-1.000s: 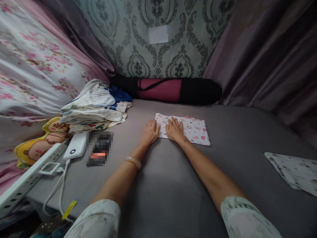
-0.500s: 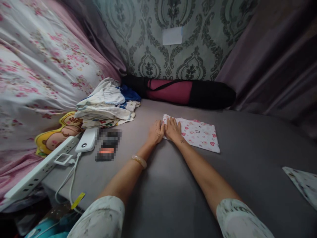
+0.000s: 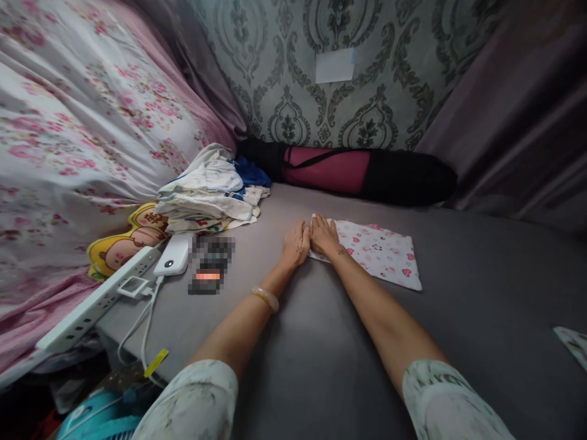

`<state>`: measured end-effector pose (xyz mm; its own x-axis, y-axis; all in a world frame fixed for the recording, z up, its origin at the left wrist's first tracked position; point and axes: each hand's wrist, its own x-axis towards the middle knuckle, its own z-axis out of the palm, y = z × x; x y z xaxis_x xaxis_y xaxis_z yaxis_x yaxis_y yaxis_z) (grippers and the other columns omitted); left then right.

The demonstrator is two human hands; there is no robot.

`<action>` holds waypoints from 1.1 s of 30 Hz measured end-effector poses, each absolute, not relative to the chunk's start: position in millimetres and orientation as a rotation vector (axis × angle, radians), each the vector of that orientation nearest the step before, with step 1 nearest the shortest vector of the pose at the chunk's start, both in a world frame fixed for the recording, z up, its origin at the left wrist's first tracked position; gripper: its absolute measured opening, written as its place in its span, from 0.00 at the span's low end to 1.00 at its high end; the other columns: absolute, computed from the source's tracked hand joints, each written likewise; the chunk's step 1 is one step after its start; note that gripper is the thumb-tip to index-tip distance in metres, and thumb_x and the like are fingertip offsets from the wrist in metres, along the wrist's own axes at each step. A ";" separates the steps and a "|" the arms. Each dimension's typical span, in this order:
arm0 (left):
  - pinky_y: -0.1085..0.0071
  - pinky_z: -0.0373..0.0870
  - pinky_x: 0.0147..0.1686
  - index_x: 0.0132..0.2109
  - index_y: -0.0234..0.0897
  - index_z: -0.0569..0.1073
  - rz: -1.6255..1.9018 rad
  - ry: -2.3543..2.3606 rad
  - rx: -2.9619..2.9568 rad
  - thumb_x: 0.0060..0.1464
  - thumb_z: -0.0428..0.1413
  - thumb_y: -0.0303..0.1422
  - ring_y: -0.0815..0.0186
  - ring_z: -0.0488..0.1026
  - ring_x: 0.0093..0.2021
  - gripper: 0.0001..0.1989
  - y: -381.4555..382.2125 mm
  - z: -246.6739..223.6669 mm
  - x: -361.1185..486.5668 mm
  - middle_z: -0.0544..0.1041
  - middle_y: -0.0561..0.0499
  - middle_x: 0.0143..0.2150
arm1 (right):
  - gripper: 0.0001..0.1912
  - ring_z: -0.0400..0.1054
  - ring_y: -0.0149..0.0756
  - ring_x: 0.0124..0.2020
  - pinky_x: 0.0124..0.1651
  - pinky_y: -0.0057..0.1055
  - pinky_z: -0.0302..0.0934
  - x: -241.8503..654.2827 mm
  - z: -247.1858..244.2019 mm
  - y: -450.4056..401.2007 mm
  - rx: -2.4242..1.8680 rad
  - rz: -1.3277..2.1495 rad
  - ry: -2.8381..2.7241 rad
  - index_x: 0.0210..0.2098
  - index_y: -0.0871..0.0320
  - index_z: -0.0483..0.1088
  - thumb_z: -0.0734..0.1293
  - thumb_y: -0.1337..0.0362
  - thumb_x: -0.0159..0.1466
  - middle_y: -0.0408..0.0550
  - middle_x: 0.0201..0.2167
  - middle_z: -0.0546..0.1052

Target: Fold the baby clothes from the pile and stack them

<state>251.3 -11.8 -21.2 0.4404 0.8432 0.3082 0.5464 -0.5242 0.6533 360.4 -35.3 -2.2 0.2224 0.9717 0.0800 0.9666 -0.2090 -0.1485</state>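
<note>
A folded white cloth (image 3: 383, 252) with pink hearts and small flowers lies flat on the grey sheet (image 3: 284, 373). My right hand (image 3: 323, 237) rests palm down on its left end, fingers stretched out. Beside it, my left hand (image 3: 296, 243) lies against the cloth's left edge, close to my right hand, its fingers extended and partly bunched. Neither hand grips anything that I can see. A pale bangle circles my left wrist.
Left of my hands stand a pile of folded clothes (image 3: 211, 195), a white power bank (image 3: 173, 255), a blurred-out dark object (image 3: 211, 266) and a long power strip (image 3: 98, 302) with cables. A black and pink bag (image 3: 342, 171) lies along the wall. Another cloth (image 3: 573, 342) shows at far right.
The whole view has shifted, so the scene sits a little further right. Both hands stay at the cloth's left end, with only a slight change in how the fingers lie.
</note>
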 end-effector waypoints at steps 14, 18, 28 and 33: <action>0.58 0.50 0.66 0.64 0.33 0.60 0.699 1.021 2.590 0.66 0.35 0.40 0.60 0.55 0.68 0.26 -18.8 -23.7 250.9 0.63 0.42 0.66 | 0.30 0.36 0.46 0.70 0.68 0.50 0.30 373.4 -9.6 -85.6 -2.371 -0.092 -1.624 0.67 0.67 0.50 0.47 0.58 0.70 0.58 0.70 0.48; 0.52 0.41 0.67 0.66 0.37 0.59 0.438 0.876 2.775 0.66 0.37 0.41 0.59 0.51 0.69 0.26 -25.6 -21.4 250.3 0.58 0.44 0.68 | 0.31 0.39 0.45 0.70 0.68 0.50 0.33 408.0 -8.7 -108.8 -2.460 0.080 -1.653 0.67 0.66 0.50 0.47 0.56 0.70 0.56 0.70 0.48; 0.43 0.40 0.65 0.57 0.36 0.68 0.348 0.950 2.864 0.65 0.38 0.42 0.53 0.58 0.65 0.23 -29.4 -6.4 266.1 0.68 0.40 0.61 | 0.31 0.41 0.44 0.70 0.69 0.47 0.33 481.4 -12.9 -164.0 -2.491 0.019 -1.704 0.67 0.66 0.52 0.48 0.54 0.70 0.57 0.69 0.50; 0.46 0.40 0.65 0.58 0.33 0.66 0.346 0.901 2.911 0.65 0.38 0.40 0.53 0.52 0.68 0.23 -31.3 -3.6 287.6 0.63 0.38 0.65 | 0.33 0.39 0.45 0.70 0.69 0.48 0.31 497.3 -17.8 -177.4 -2.557 -0.119 -1.560 0.68 0.69 0.49 0.47 0.54 0.70 0.58 0.70 0.49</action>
